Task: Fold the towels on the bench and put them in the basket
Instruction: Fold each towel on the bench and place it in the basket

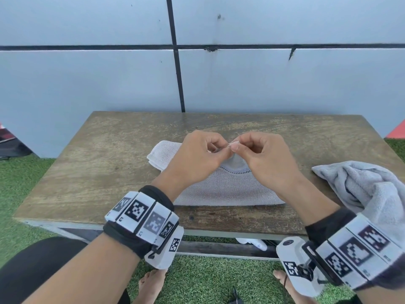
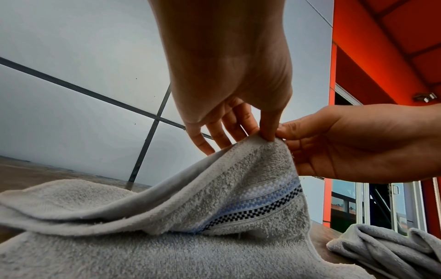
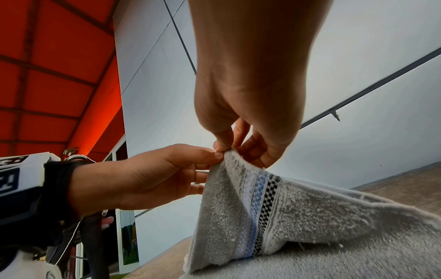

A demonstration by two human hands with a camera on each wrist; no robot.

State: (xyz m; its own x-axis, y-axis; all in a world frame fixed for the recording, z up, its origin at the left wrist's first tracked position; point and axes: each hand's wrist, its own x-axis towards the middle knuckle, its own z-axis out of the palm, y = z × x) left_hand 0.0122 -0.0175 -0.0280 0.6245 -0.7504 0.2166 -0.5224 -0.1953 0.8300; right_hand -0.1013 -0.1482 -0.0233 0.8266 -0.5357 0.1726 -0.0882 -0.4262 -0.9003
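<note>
A grey towel (image 1: 228, 189) with a blue and black checked stripe (image 2: 257, 205) lies in the middle of the wooden bench (image 1: 98, 172). One of its corners is lifted off the rest. My left hand (image 1: 226, 151) and my right hand (image 1: 236, 146) meet above the towel, and each pinches that raised corner between thumb and fingers. The left wrist view shows my left hand (image 2: 269, 136) from above and my right hand (image 2: 282, 132) from the right. In the right wrist view the towel (image 3: 298, 217) hangs from my right hand (image 3: 224, 149), with my left hand (image 3: 216, 154) beside it. No basket is in view.
A second grey towel (image 1: 368, 189) lies crumpled at the bench's right end. A grey panelled wall (image 1: 109, 80) stands just behind the bench. Green artificial grass (image 1: 208, 279) and bare feet show below the front edge. A white object (image 1: 252, 243) lies under the bench.
</note>
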